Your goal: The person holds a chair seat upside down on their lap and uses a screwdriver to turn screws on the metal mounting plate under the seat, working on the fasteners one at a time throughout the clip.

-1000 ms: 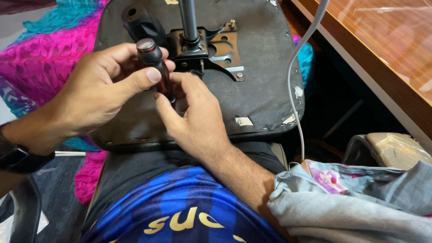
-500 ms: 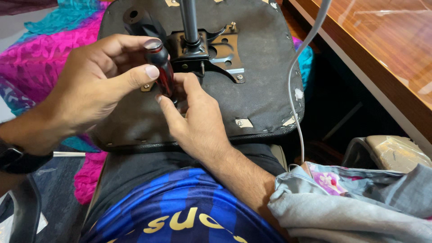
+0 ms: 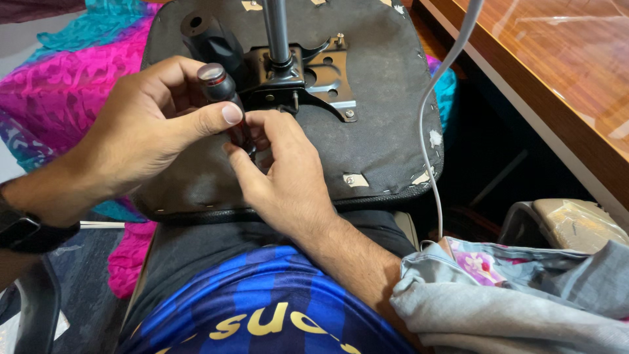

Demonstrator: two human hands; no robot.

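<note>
the left hand (image 3: 141, 141) wraps a screwdriver (image 3: 226, 105) by its dark handle, thumb pressed across the front, fingers curled behind. grip is closed tight on the handle. the red-ringed butt of the handle sticks up clear above the thumb and index finger; the lower end runs down and to the right, out of the fist, and disappears behind the fingers of the right hand (image 3: 285, 180). the tool tilts slightly, top leaning left.

the right hand sits just below and right of the left, fingertips bunched together around the lower end of the screwdriver. whether they pinch the shaft itself or something small at its tip, cannot tell; the contact point is hidden.

both hands work over the underside of a chair seat (image 3: 386, 111), black fabric, lying across the person's lap. the tool's lower end meets the seat just left of the black metal mounting plate (image 3: 314, 82), from which a grey column (image 3: 278, 29) rises out of view. a black knob-like part (image 3: 213, 39) sits just above the left hand.

a dark watch (image 3: 26, 229) on the left wrist. a grey cable (image 3: 432, 124) hangs at the right, beside a wooden table (image 3: 557, 72). grey cloth (image 3: 498, 301) lower right, pink and teal fabric (image 3: 59, 85) at left.
</note>
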